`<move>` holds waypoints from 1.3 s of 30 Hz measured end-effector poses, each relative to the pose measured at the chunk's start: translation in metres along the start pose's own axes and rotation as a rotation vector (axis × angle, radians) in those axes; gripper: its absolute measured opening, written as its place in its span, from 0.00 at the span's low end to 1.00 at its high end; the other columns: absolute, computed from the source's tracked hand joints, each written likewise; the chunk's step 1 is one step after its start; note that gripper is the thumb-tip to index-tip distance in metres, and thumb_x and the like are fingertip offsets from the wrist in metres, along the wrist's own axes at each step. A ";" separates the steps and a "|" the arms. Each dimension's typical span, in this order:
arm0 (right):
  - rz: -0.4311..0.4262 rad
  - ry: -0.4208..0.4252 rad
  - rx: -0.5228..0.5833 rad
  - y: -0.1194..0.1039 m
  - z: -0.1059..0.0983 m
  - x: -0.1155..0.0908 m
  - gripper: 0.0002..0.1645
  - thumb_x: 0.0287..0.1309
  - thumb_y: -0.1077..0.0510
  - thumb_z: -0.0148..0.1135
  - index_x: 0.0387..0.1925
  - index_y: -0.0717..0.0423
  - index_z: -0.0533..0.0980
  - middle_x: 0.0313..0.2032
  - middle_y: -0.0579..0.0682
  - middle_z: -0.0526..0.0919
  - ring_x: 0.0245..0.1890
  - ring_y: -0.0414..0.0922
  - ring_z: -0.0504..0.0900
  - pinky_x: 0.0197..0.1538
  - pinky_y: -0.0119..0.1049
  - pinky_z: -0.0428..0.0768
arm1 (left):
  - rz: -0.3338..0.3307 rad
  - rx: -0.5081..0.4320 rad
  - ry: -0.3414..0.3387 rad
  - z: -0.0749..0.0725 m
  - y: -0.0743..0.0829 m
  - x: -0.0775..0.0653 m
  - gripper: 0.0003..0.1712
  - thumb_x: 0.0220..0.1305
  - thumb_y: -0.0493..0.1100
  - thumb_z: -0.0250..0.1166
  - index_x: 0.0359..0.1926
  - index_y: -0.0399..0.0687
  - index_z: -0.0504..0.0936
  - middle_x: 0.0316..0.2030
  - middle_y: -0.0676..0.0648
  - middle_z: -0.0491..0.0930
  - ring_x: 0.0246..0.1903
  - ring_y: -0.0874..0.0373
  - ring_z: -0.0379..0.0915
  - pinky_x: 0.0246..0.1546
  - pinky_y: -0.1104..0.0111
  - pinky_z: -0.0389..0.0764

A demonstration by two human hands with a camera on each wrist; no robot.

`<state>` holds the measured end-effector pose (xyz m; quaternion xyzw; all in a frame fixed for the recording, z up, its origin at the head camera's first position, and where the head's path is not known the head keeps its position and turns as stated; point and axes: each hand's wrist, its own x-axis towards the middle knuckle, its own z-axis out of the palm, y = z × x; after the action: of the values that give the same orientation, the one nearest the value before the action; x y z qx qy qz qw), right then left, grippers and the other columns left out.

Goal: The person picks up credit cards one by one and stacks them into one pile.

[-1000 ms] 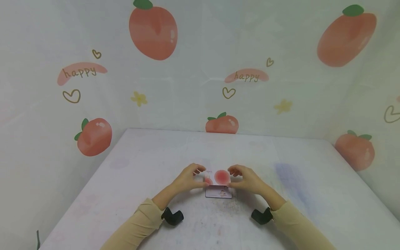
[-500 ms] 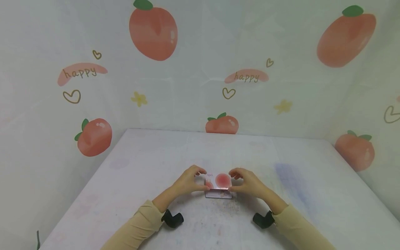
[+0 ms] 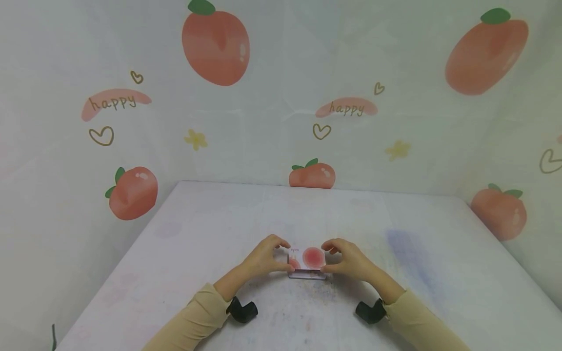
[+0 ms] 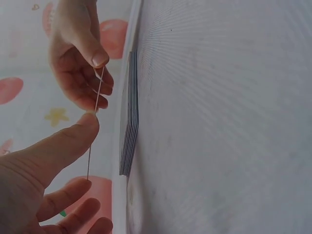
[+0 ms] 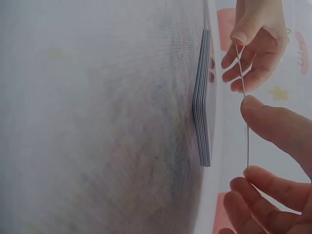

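Note:
Both hands hold one thin white card [image 3: 313, 258], printed with a pink round patch and small lettering, level over a stack of similar cards [image 3: 307, 277]. My left hand [image 3: 262, 257] pinches its left edge between thumb and fingertips. At the opposite edge, my right hand [image 3: 350, 261] grips it the same way. Seen edge-on in the left wrist view, the card [image 4: 89, 158] is a thin line with a gap between it and the stack [image 4: 129, 114]. The right wrist view shows the stack [image 5: 201, 107] lying on the table, several cards thick. Most of its top is hidden from the head view.
A white, faintly stained table [image 3: 210, 214] spreads around the hands, with a bluish smudge [image 3: 408, 253] at right. Behind it hangs a pale cloth [image 3: 272, 112] printed with peaches. Black wrist mounts [image 3: 243, 310] sit under both sleeves.
Both hands have brought the card down and slightly nearer in the head view. It now covers more of the stack, leaving only a narrow front strip showing.

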<state>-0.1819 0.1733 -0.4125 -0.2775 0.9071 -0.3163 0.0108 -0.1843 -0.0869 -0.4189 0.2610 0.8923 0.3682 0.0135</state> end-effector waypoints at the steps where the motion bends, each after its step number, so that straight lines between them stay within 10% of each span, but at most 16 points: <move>1: 0.001 -0.002 0.001 0.000 0.000 0.000 0.28 0.42 0.54 0.73 0.45 0.62 0.75 0.43 0.55 0.81 0.41 0.50 0.80 0.47 0.45 0.77 | 0.001 0.005 0.000 0.000 0.000 0.000 0.28 0.43 0.46 0.76 0.46 0.38 0.78 0.44 0.42 0.77 0.46 0.49 0.72 0.49 0.58 0.74; 39: 0.085 -0.111 -0.022 -0.001 0.006 0.000 0.28 0.40 0.52 0.74 0.43 0.61 0.75 0.41 0.52 0.79 0.40 0.47 0.78 0.44 0.35 0.77 | -0.049 0.147 -0.061 0.004 0.011 -0.005 0.29 0.40 0.48 0.76 0.43 0.37 0.80 0.43 0.40 0.76 0.46 0.45 0.71 0.51 0.54 0.71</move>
<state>-0.1804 0.1689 -0.4161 -0.2558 0.9195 -0.2897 0.0715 -0.1743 -0.0799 -0.4150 0.2506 0.9221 0.2934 0.0304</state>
